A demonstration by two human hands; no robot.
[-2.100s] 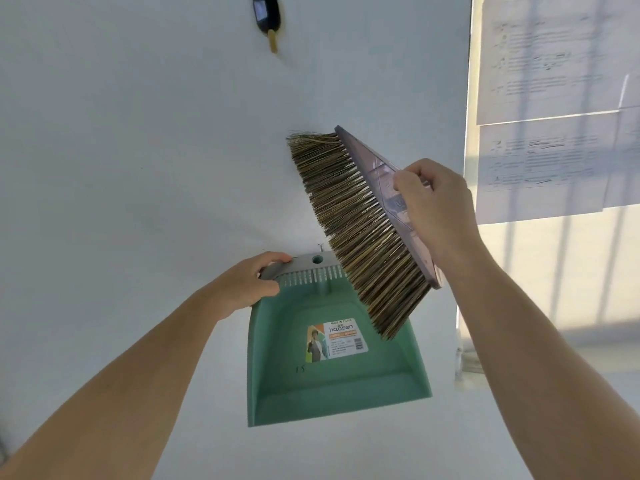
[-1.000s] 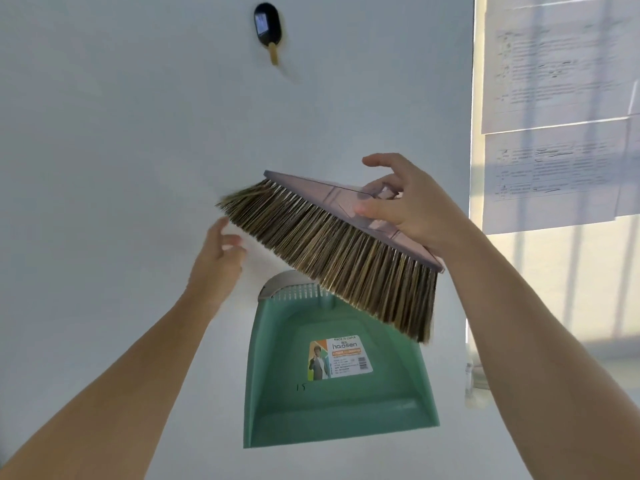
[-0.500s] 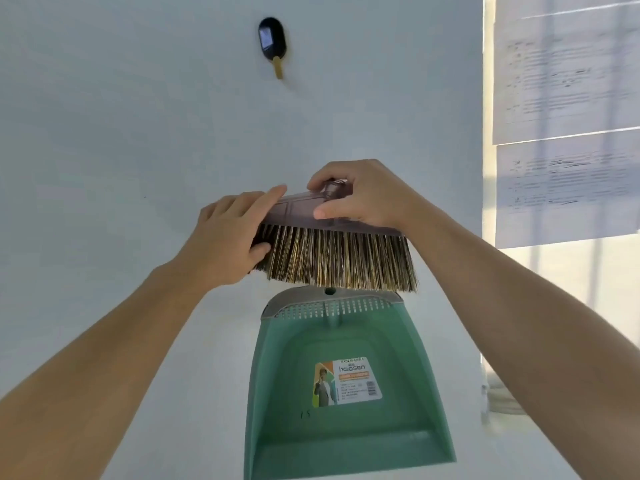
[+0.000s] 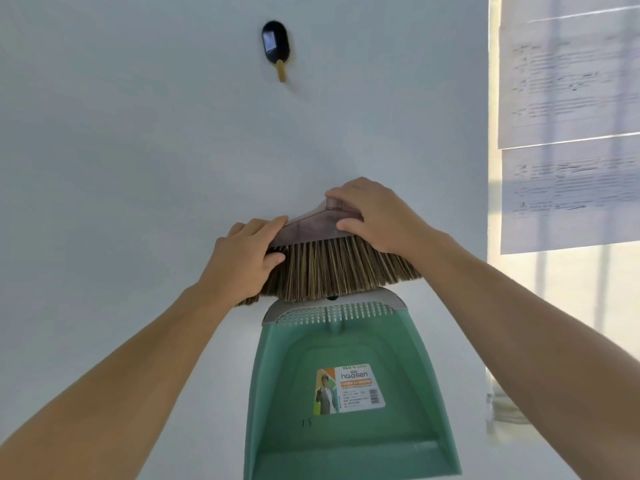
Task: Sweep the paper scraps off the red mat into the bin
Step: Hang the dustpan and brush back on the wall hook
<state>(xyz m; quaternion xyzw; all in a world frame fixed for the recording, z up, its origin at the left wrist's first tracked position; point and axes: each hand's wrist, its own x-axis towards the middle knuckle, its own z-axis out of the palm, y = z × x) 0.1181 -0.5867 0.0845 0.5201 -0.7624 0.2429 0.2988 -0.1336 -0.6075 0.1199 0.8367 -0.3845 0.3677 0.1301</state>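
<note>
Pinching the bristle end, the left grip (image 4: 242,258) steadies the brush (image 4: 332,268); the right grip (image 4: 377,216) curls over its back, just above the hanging dustpan (image 4: 346,427). A loose hold could drop the brush or knock the dustpan off the wall. No scraps, mat or bin are in view.

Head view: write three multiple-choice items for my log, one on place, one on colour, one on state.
1. Where is the brown-bristled brush head relative to the plastic dustpan? A over its top end; B inside its tray; C below its lip.
2. The dustpan's colour? A red; B green; C yellow.
3. What do the left hand and right hand do? A both grip the brush head; B both hang free; C only one touches it.
Answers: 1 A, bristles overlap the pan's grey rim; 2 B, mint-green tray; 3 A, each hand clasps one end.
</note>
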